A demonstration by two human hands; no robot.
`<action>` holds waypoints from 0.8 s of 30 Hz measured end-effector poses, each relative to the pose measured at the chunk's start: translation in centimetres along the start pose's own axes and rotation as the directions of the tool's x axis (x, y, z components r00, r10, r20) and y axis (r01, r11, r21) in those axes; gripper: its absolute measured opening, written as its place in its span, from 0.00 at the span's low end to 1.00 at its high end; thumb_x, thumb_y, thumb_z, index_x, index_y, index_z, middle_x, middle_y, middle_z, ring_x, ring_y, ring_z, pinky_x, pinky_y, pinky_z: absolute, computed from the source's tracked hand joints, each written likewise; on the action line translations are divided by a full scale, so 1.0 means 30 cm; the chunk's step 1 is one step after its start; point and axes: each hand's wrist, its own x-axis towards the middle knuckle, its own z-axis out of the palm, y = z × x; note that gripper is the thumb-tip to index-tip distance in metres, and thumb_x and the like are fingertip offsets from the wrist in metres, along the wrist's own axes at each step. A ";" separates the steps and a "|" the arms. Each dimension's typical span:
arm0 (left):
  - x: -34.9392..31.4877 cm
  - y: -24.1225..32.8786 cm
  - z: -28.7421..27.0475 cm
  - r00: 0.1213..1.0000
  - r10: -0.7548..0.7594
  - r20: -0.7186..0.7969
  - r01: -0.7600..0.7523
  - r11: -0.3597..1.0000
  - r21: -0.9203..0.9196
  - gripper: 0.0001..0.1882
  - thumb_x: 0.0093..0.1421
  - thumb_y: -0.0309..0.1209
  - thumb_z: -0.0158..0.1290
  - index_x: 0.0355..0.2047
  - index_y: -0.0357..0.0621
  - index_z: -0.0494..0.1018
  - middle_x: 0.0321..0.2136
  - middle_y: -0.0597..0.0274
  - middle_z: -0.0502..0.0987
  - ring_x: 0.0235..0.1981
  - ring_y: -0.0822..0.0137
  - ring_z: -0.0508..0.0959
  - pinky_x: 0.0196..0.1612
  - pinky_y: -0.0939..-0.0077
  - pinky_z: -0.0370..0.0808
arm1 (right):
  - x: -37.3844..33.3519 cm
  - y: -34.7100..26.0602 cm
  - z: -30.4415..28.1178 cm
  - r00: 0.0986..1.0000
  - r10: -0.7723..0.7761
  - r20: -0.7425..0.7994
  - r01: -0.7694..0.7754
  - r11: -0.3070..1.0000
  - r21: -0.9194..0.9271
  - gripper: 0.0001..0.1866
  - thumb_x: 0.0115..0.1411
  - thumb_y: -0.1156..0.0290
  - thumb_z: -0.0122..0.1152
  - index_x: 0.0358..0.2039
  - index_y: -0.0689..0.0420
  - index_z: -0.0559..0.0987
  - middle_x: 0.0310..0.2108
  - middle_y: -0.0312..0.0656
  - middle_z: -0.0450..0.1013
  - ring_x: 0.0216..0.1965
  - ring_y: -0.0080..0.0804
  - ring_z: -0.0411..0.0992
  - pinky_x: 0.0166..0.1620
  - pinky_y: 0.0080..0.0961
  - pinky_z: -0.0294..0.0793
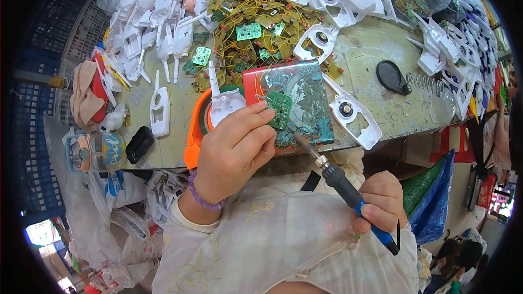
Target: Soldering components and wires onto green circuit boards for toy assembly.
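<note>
Left hand (235,142) pinches the board (279,110) over the box (311,100); right hand (381,200) grips the iron (339,181). Apparently soldering; steady contact seems needed next.

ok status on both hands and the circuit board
Left hand holding green circuit board. Right hand gripping soldering iron, tip near board, contact unclear. Nothing visibly between tip and board.

Your left hand (237,144) is covering part of the green circuit board (280,110); the view's upper edge is cutting off white casings (342,16).
</note>
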 end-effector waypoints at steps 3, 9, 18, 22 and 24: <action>-0.004 -0.001 -0.006 1.000 0.001 0.013 -0.001 1.000 -0.007 0.10 0.43 0.20 0.61 0.28 0.39 0.73 0.36 0.57 0.77 0.42 0.56 0.78 0.40 0.69 0.78 | 0.003 -0.002 -0.012 1.000 0.010 0.015 -0.009 1.000 -0.018 0.17 0.58 0.58 0.61 0.33 0.60 0.69 0.22 0.38 0.69 0.18 0.29 0.69 0.19 0.22 0.71; -0.004 -0.019 -0.074 0.995 -0.073 0.062 0.084 0.977 -0.197 0.15 0.46 0.19 0.58 0.36 0.42 0.76 0.45 0.54 0.73 0.49 0.51 0.73 0.50 0.62 0.71 | -0.022 0.016 -0.014 0.995 -0.014 -0.099 0.006 0.997 -0.074 0.17 0.59 0.58 0.59 0.33 0.59 0.68 0.21 0.38 0.69 0.17 0.29 0.68 0.17 0.22 0.66; -0.063 -0.036 -0.177 0.962 -0.018 0.273 0.042 0.996 -0.084 0.16 0.40 0.19 0.59 0.32 0.47 0.78 0.38 0.61 0.74 0.40 0.58 0.72 0.42 0.68 0.69 | -0.031 -0.002 -0.021 0.971 0.107 -0.215 -0.148 0.972 -0.182 0.15 0.65 0.57 0.46 0.37 0.58 0.64 0.17 0.38 0.65 0.14 0.30 0.64 0.18 0.24 0.63; -0.071 -0.044 -0.132 0.970 0.031 0.242 -0.002 0.993 -0.120 0.15 0.40 0.22 0.62 0.31 0.48 0.78 0.37 0.60 0.74 0.39 0.58 0.73 0.40 0.67 0.70 | -0.019 -0.004 -0.020 0.966 0.106 -0.237 -0.146 0.977 -0.158 0.16 0.65 0.57 0.46 0.37 0.58 0.64 0.17 0.38 0.65 0.15 0.30 0.64 0.18 0.24 0.64; -0.073 -0.047 -0.106 0.987 -0.043 0.152 0.089 0.946 -0.313 0.12 0.42 0.21 0.62 0.30 0.45 0.78 0.34 0.60 0.76 0.35 0.59 0.75 0.39 0.67 0.71 | -0.018 -0.004 -0.018 0.965 0.111 -0.237 -0.150 0.977 -0.151 0.16 0.65 0.57 0.46 0.37 0.58 0.64 0.17 0.39 0.65 0.15 0.30 0.64 0.19 0.24 0.64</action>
